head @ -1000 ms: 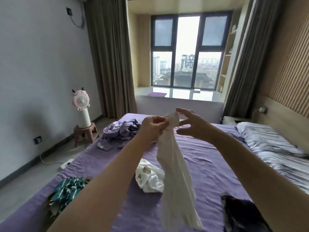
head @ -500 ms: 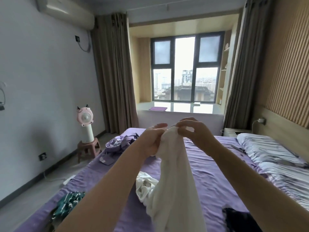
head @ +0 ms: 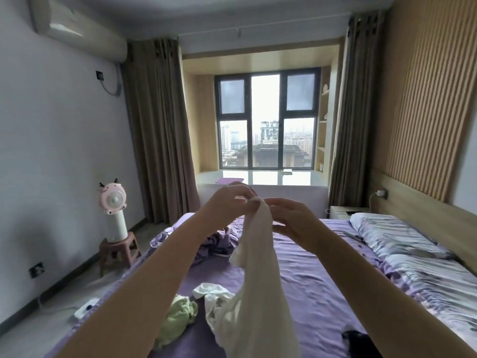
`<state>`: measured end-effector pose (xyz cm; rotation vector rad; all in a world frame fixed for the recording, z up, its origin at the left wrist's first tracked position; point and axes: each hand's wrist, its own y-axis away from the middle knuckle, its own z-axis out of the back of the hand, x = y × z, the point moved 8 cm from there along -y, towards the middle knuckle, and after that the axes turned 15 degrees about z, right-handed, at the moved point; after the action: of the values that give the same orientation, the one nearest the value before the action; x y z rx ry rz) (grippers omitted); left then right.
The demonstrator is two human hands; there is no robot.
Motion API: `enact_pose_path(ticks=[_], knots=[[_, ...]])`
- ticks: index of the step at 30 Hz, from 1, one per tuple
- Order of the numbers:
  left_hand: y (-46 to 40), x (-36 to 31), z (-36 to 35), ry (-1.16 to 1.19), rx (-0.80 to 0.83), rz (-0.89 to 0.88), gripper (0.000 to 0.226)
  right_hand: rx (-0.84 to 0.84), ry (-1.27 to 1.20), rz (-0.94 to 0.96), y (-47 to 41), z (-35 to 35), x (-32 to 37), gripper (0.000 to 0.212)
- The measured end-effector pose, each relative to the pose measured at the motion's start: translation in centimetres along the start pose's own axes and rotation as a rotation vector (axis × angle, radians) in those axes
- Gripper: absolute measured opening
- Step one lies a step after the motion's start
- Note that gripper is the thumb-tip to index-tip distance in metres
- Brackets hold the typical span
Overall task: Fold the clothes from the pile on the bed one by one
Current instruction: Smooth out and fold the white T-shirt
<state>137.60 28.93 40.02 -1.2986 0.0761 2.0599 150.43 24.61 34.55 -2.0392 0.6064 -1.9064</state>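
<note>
Head view: left hand (head: 227, 202) pinches the thin white cotton garment (head: 255, 275) aloft over the purple-sheeted bed (head: 322, 288) so it hangs straight; right hand (head: 291, 220), fingers loosely spread, seemingly seeks an edge

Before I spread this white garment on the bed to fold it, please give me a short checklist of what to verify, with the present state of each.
1. Left hand pinches the white garment at its top: ok.
2. Right hand also grips it: not ok, fingers open beside the cloth.
3. Garment hangs free: ok.
4. Garment untwisted: not ok, bunched.
5. Bare bed space ahead: ok.
6. Which edge is held: cannot tell.
</note>
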Motion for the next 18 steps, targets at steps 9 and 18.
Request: enact_pose_path(ticks=[9, 18], knots=[[-1.6, 0.7, -0.9, -0.208, -0.052, 0.119, 0.029, -0.104, 0.113, 0.039, 0.7, 0.0, 0.8, 0.017], [-2.4, 0.0, 0.1, -0.148, -0.037, 0.071, 0.035, -0.051, 0.519, 0.078, 1.4, -0.1, 0.6, 0.017]])
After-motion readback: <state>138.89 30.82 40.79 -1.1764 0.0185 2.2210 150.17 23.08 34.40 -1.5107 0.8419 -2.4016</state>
